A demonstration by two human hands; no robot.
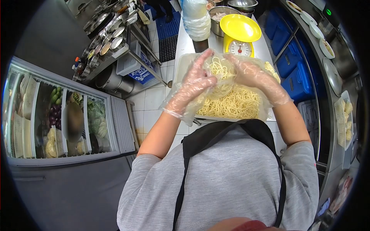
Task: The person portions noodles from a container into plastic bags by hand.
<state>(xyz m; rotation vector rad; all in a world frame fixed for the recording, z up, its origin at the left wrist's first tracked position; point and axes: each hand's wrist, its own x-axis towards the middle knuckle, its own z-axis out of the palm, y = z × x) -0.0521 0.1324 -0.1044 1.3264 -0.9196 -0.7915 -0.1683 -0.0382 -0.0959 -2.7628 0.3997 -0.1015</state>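
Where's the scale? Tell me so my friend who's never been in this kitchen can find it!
Look for the long table in front of the person, with the big tray of noodles at its near end. Just past that tray stands the scale. Unlike the metal pot behind it, it has a bright yellow dish on top and a round dial.

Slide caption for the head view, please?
Gloved hands hold a clear bag of noodles above a tray of more noodles, a yellow scale beyond.
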